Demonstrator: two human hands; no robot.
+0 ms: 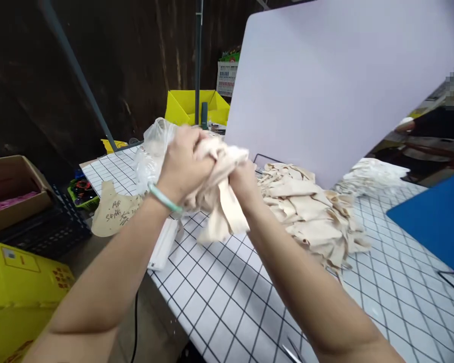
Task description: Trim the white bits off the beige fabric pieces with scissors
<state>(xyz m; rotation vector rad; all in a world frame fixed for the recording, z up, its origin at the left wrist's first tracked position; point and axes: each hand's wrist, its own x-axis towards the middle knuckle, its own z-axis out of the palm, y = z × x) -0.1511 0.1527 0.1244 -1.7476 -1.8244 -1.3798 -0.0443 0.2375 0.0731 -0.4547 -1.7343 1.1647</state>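
Observation:
Both of my hands hold a bunch of cream fabric pieces (229,206) above the checked table. My left hand (185,161), with a pale green bangle at the wrist, is closed over the top of the bunch. Lower and to the right, my right hand (244,181) is wrapped round it, its fingers partly hidden by the cloth. Loose ends of fabric hang down between the hands. To the right lies a large heap of similar cream fabric pieces (310,206). A clear plastic bag (151,151) sits behind my left hand.
A marked cardboard pattern (111,212) juts over the left edge of the checked table (227,302). Scissors (292,350) lie at the front. A large white board (306,85) stands behind the heap; a blue board (435,217) is at right. Another person (435,131) is at far right.

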